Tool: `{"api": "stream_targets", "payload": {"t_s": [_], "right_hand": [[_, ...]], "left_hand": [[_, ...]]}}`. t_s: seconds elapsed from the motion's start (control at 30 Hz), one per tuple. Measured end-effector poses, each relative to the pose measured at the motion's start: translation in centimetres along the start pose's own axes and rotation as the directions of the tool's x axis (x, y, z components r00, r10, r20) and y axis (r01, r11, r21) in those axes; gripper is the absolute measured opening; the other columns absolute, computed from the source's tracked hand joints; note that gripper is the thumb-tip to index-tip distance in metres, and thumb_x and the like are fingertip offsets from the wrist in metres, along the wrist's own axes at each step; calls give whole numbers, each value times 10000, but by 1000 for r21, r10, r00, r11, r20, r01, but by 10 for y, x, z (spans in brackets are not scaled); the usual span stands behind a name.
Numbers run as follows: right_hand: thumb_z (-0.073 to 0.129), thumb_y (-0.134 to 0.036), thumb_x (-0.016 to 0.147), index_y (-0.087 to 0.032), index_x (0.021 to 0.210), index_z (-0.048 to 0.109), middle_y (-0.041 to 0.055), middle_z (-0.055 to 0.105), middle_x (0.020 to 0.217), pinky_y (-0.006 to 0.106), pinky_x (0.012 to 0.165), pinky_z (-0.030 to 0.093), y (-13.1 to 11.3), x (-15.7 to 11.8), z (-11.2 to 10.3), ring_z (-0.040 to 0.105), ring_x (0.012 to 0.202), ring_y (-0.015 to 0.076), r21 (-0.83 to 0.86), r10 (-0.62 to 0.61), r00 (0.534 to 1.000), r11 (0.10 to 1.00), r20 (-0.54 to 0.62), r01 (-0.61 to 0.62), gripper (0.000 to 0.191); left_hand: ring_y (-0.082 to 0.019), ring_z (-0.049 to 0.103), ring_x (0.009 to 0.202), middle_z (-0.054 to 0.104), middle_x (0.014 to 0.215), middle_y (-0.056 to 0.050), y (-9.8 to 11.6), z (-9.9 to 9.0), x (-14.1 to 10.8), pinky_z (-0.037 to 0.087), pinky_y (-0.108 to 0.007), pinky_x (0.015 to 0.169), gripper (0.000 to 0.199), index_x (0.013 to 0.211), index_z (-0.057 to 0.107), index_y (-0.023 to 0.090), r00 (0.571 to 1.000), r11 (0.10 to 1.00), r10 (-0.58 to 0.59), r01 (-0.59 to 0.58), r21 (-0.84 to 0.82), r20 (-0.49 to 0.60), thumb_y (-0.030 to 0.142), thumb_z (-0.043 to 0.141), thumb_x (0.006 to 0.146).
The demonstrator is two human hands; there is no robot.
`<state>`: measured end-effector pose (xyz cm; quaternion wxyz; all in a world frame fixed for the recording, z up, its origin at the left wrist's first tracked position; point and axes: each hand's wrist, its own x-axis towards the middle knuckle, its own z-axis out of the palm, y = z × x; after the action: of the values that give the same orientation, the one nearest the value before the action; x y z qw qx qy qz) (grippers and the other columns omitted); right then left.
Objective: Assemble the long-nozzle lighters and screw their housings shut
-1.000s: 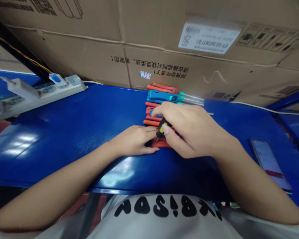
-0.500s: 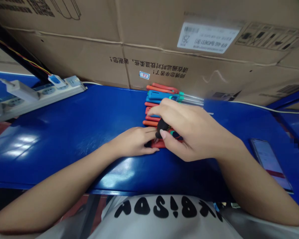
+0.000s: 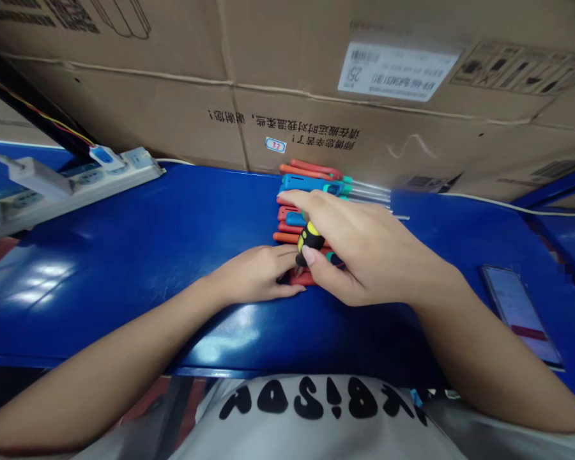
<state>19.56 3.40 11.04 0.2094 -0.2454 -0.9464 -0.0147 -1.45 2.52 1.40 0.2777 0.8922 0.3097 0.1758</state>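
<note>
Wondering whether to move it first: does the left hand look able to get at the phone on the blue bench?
Probably not easily. The left hand rests on the red screwdriver handles, far from the phone, and the right forearm lies in the way between them.

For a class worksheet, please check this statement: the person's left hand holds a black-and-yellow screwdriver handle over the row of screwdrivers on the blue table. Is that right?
Not quite: the head view shows the right hand holding the black-and-yellow screwdriver handle, over the row of screwdrivers on the blue table. The left hand lies flat at the row's near end.
</note>
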Motion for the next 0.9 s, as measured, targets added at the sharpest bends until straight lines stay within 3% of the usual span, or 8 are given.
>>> {"api": "stream_targets", "payload": {"t_s": [0.1, 0.23, 0.37, 0.47, 0.57, 0.7, 0.83, 0.9], "right_hand": [[459, -349, 998, -93, 1134, 680, 120, 775, 1006, 377, 753, 561, 0, 0, 1, 732, 888, 255, -21, 16, 1000, 1000, -8, -16, 364], [457, -272, 940, -60, 1255, 621, 155, 731, 1190, 380, 802, 553, 1, -1, 0, 709, 1030, 267, 33, -32, 999, 999, -20, 33, 414], [455, -306, 987, -117, 1078, 682, 85, 759, 947, 337, 692, 513, 2, -1, -1, 715, 840, 230, -10, 8, 1000, 1000, -6, -9, 309], [471, -300, 971, -86, 1161, 652, 116, 746, 1049, 336, 705, 497, 2, 0, -1, 707, 921, 240, 12, -12, 1000, 1000, -9, 12, 339], [481, -345, 988, -131, 1002, 681, 62, 723, 828, 324, 624, 441, 3, 1, -2, 680, 762, 220, -43, 18, 1000, 999, -1, -18, 293], [488, -285, 964, -120, 1182, 629, 105, 717, 1078, 310, 653, 445, 4, 0, -4, 669, 883, 219, 41, 26, 999, 999, 40, -27, 308], [484, -280, 978, -152, 1081, 640, 71, 713, 1003, 299, 674, 451, 6, -1, -4, 660, 856, 199, 78, 51, 995, 995, 88, -58, 226], [490, -244, 945, -132, 1201, 599, 102, 698, 1136, 308, 712, 470, 6, -2, -4, 664, 931, 211, 112, 36, 995, 993, 95, -47, 299]], "left_hand": [[-196, 681, 827, 708, 963, -56, 0, 0, 0, 514, -287, 711, 164, 1003, 654, 166, 1000, 1000, -23, 23, 11, 6, 305, 639, 915], [-190, 668, 795, 704, 948, -48, 0, 0, 0, 503, -284, 689, 165, 1008, 639, 177, 1000, 1000, 0, 0, 29, -4, 306, 656, 906], [-176, 653, 763, 696, 920, -38, -2, 2, -1, 486, -277, 669, 148, 1007, 631, 178, 1000, 999, 9, -9, 39, -7, 293, 639, 914], [-179, 648, 766, 688, 909, -41, -3, 3, -2, 481, -280, 671, 158, 979, 616, 173, 1000, 999, 7, -7, 49, -11, 318, 641, 923], [-175, 642, 775, 682, 917, -40, -4, 3, -2, 477, -278, 679, 139, 960, 612, 178, 1000, 999, 15, -15, 44, 0, 312, 637, 928], [-174, 629, 757, 673, 896, -32, -4, 3, -2, 462, -279, 663, 153, 996, 606, 179, 1000, 998, 13, -13, 58, -2, 312, 636, 926], [-162, 604, 711, 663, 846, -16, -4, 3, -2, 441, -274, 635, 151, 945, 602, 186, 1000, 998, 21, -22, 60, 4, 332, 638, 933], [-164, 607, 719, 664, 857, -22, -4, 3, -2, 446, -275, 641, 151, 944, 603, 182, 1000, 998, 24, -23, 64, -7, 328, 638, 928]]}}
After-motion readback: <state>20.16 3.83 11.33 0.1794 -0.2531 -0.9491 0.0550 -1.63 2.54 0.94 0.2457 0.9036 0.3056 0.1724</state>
